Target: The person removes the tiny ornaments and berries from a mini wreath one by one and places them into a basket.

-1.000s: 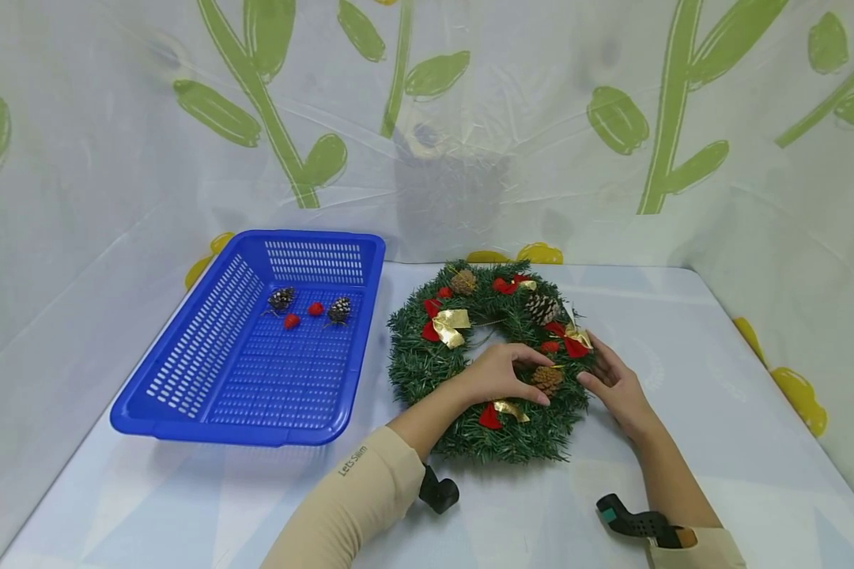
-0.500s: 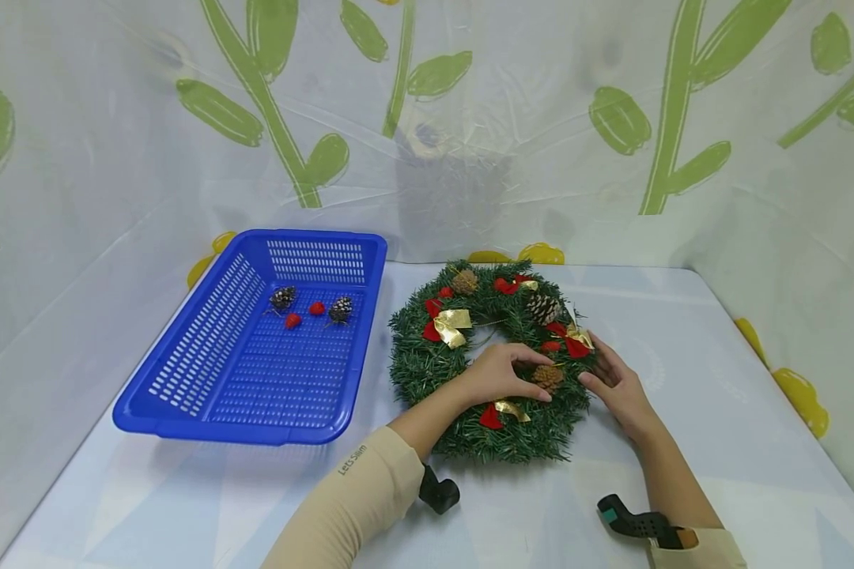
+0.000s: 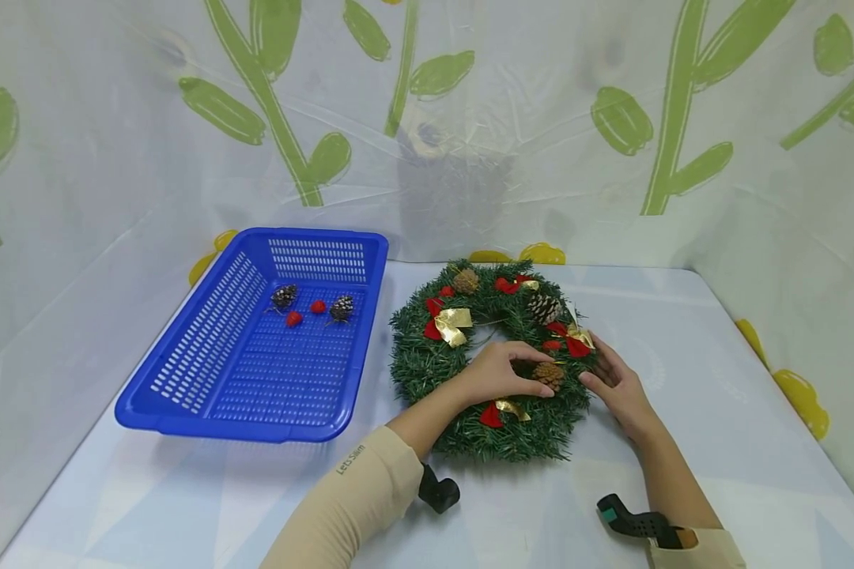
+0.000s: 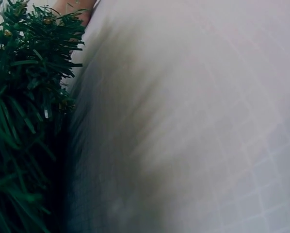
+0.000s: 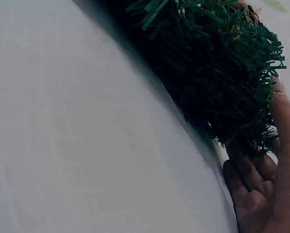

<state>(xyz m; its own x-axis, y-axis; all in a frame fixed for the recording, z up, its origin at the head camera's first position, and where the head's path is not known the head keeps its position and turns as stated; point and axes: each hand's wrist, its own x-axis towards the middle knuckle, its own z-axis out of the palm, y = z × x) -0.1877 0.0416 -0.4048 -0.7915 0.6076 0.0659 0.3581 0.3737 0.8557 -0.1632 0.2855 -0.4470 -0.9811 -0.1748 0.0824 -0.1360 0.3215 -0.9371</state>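
A green wreath (image 3: 427, 359) lies flat on the table, decorated with red-and-gold bows, red berries and pine cones. My left hand (image 3: 498, 371) reaches over its front left part, thumb and index finger either side of a brown pine cone (image 3: 549, 376), pinching it against the greenery. At the wreath's right edge my right hand (image 3: 621, 393) grips the rim. In the right wrist view the curled fingers (image 5: 251, 179) sit under the greenery (image 5: 222, 82), with the thumb on its outer side. The left wrist view catches mostly wreath needles (image 4: 28, 97) and tabletop.
A blue plastic basket (image 3: 238, 431) stands left of the wreath. Inside it are two frosted pine cones (image 3: 341, 308) and two red berries (image 3: 294, 318). A gold bow (image 3: 451, 325) sits on the wreath's left side. Patterned cloth walls enclose the table's back and sides.
The brown pine cone has shifted very slightly upward between the left fingers. Both hands otherwise keep their places, and the view has drifted a little.
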